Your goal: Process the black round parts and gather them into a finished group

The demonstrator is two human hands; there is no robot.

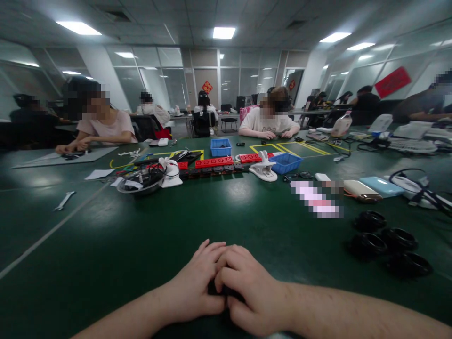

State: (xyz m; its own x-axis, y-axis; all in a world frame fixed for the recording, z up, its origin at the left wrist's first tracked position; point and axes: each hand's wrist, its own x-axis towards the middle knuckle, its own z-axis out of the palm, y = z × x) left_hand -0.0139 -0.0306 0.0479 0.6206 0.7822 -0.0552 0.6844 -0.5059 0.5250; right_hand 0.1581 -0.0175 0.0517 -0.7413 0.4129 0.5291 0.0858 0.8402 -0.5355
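Both of my hands meet low in the middle of the head view, over the green table. My left hand (196,282) rests along one side of a small black part (231,293), its fingers stretched forward over the top and its thumb underneath. From the other side my right hand (252,287) curls its fingers and thumb around the same part. Most of the part is hidden under the hands, so its exact kind cannot be made out. Off to the right, several black ring-shaped parts (369,245) lie together on the table.
Further back stand a metal bowl (141,188) of cables, white clips (263,169), red strips (214,162) and blue bins (286,163). A wrench (64,201) lies left. Power banks (362,189) and cables sit right. People (270,117) work across the table.
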